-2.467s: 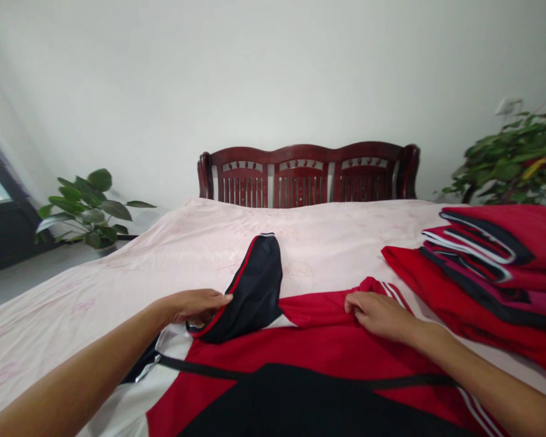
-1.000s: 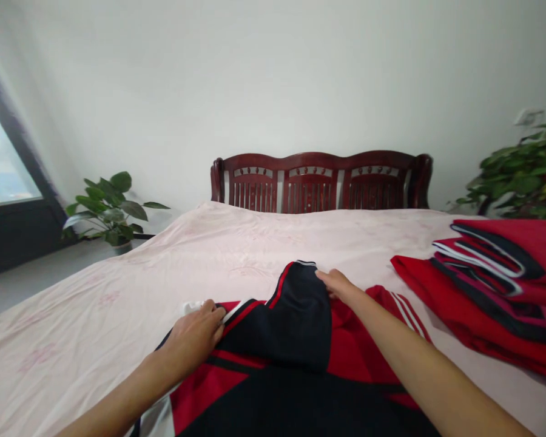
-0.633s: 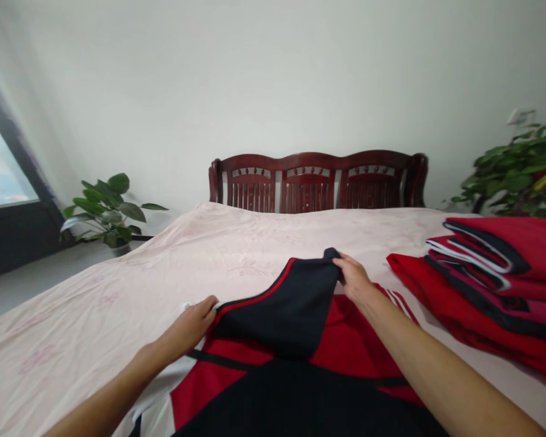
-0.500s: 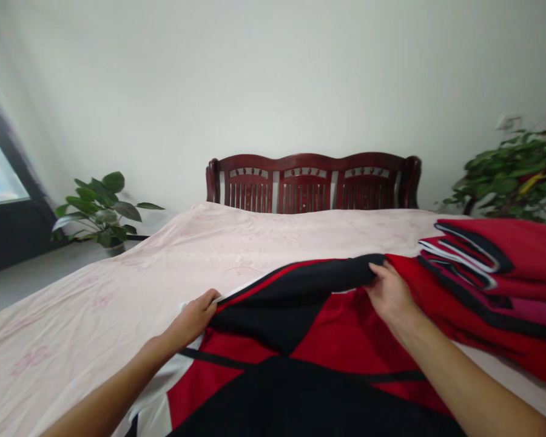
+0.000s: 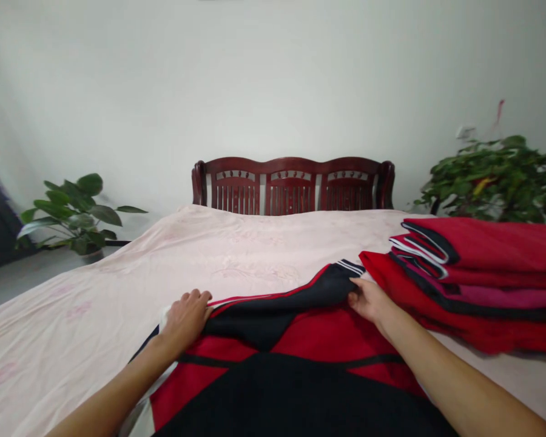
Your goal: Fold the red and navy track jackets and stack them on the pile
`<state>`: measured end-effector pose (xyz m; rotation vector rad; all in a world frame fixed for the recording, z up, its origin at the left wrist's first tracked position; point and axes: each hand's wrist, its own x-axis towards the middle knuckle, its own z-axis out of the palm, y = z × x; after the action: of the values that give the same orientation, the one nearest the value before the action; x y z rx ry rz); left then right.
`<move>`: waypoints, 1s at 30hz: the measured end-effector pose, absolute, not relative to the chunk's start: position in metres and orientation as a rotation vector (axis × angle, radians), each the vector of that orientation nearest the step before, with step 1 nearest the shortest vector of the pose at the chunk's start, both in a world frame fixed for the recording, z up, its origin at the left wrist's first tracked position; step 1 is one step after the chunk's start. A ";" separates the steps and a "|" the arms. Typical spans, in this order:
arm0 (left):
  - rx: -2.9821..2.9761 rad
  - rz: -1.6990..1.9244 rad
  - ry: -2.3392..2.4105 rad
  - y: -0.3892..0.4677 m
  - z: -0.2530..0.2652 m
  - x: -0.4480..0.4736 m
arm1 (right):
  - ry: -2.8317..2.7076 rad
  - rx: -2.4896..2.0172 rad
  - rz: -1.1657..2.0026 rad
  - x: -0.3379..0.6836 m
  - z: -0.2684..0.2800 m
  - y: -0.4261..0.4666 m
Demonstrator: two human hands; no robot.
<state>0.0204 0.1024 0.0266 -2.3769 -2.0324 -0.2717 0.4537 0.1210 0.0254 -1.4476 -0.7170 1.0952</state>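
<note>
A dark navy and red jacket [image 5: 250, 321] with white trim lies across the near part of the bed. Its navy sleeve runs to the right and ends in a white-striped cuff [image 5: 349, 266]. My right hand [image 5: 368, 298] pinches the sleeve just below that cuff, thumb and fingers closed on the cloth. At the sleeve's left end my left hand [image 5: 186, 315] is closed over the jacket's edge, its fingers bent on top; the cloth under the palm is hidden. The near part of the jacket, black and red, runs out of view at the bottom.
A stack of folded red and dark clothes [image 5: 486, 243] stands to the right, close to my right hand. Pale pink bedding [image 5: 255, 243] covers the bed. Beyond it is a dark wooden bench back [image 5: 291, 182]. Potted plants stand at left [image 5: 79, 209] and right [image 5: 500, 179].
The sleeve now lies lower and flatter, with its striped cuff showing beside my right hand. Both hands have shifted a little left in view, as the camera has turned slightly right.
</note>
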 end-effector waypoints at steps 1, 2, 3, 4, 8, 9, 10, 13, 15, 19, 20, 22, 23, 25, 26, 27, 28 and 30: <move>-2.408 -0.322 -1.929 0.095 0.030 0.033 | -0.721 -1.434 1.088 0.453 0.030 0.126; -2.480 -0.377 -1.823 0.087 0.034 0.048 | -0.718 -1.426 1.079 0.452 0.034 0.131; -2.594 -0.417 -1.724 0.079 0.036 0.066 | -0.716 -1.422 1.071 0.450 0.037 0.136; -2.713 -0.411 -1.646 0.071 0.037 0.084 | -0.721 -1.422 1.062 0.449 0.040 0.142; -2.841 -0.126 -1.450 0.058 0.028 0.139 | -0.779 -1.489 0.989 0.448 0.043 0.158; -2.819 -0.051 -1.442 0.060 0.025 0.145 | -0.807 -1.520 0.959 0.450 0.041 0.160; -2.796 0.007 -1.451 0.063 0.023 0.148 | -0.839 -1.554 0.925 0.453 0.038 0.161; -2.766 0.021 -1.508 0.075 0.023 0.141 | -0.956 -1.662 0.820 0.464 0.028 0.162; -2.764 -0.054 -1.522 0.080 0.026 0.132 | -1.032 -1.746 0.753 0.473 0.020 0.162; -2.797 -0.119 -1.441 0.081 0.028 0.121 | -1.158 -1.900 0.632 0.481 0.007 0.162; -2.812 -0.113 -1.411 0.080 0.028 0.120 | -1.181 -1.924 0.599 0.481 0.007 0.163; -2.831 -0.110 -1.376 0.079 0.028 0.118 | -1.209 -1.951 0.518 0.479 0.009 0.163; -2.834 -0.120 -1.370 0.079 0.029 0.117 | -1.214 -1.952 0.473 0.478 0.012 0.162; -2.832 -0.170 -1.370 0.076 0.033 0.113 | -1.206 -1.935 0.388 0.475 0.020 0.157; -2.834 -0.201 -1.366 0.074 0.036 0.109 | -1.197 -1.919 0.352 0.474 0.023 0.152; -2.837 -0.227 -1.360 0.072 0.039 0.106 | -1.190 -1.904 0.312 0.473 0.024 0.145; -2.843 -0.245 -1.353 0.069 0.041 0.102 | -1.180 -1.871 0.282 0.473 0.024 0.135; -2.873 -0.242 -1.313 0.062 0.041 0.095 | -1.119 -1.755 0.344 0.473 0.016 0.111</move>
<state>0.0950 0.0619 0.0414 -2.8727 -1.3128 -0.2420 0.4732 0.1113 0.0163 -1.7553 -1.1189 0.3437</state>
